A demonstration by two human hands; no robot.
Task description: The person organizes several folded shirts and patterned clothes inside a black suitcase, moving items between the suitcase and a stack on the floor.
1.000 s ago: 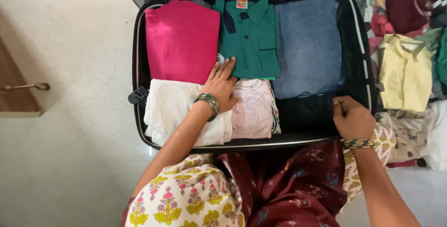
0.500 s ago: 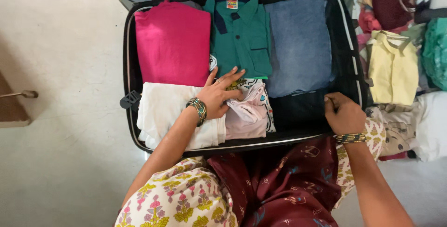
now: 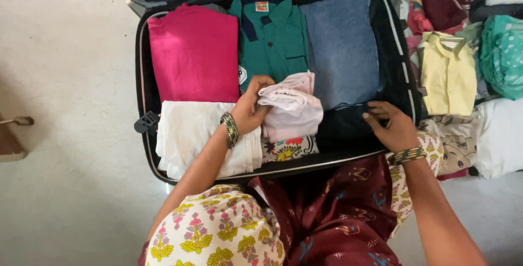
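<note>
Packed in the open suitcase (image 3: 143, 86): a folded sweater (image 3: 193, 53) far left, a collared shirt (image 3: 271, 34) mid, folded jeans (image 3: 340, 48) right. Nearer, a folded cloth (image 3: 188, 135) left, a lifted folded garment (image 3: 289, 108) beside it. Right of the suitcase, a clothes pile (image 3: 463, 64) on the floor (image 3: 65, 179).

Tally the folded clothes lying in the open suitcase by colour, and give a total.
Pink top: 1
Green collared shirt: 1
Blue denim piece: 1
White piece: 1
Pale pink piece, lifted by the left hand: 1
Printed piece beneath it: 1
Dark piece under the right hand: 1
Total: 7
</note>
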